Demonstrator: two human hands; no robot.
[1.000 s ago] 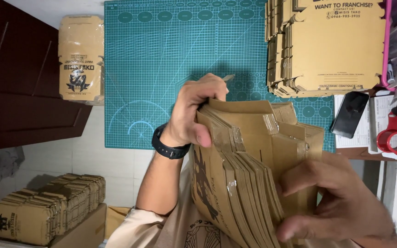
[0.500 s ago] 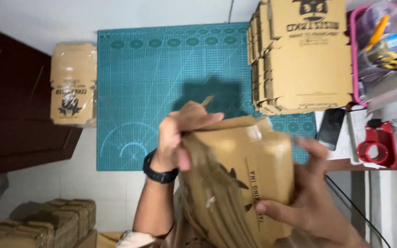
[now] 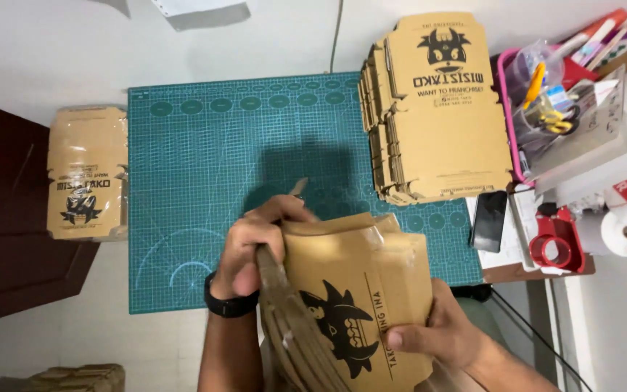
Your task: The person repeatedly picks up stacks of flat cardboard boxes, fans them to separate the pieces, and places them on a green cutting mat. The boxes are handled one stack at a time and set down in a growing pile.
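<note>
A thick bundle of folded brown cardboard boxes [image 3: 353, 297] with a black cartoon print is held between both hands above the near edge of a teal cutting mat [image 3: 219, 167]. My left hand [image 3: 255, 247], with a black watch on its wrist, grips the bundle's left edge and top corner. My right hand [image 3: 437, 334] clasps the bundle's right side from beneath, thumb on the printed face.
A tall stack of flat printed cardboard blanks [image 3: 437, 109] lies at the mat's far right. A smaller stack of folded boxes [image 3: 85, 174] sits left of the mat. A pink basket of stationery [image 3: 553, 109], a black phone [image 3: 489, 220], a red tape dispenser [image 3: 556, 243] and a paper roll [image 3: 622, 231] crowd the right side.
The bundle has turned so its printed face now points up, and it sits lower in view. My right hand has shifted to hold its lower right side. The camera has tilted towards the wall.
</note>
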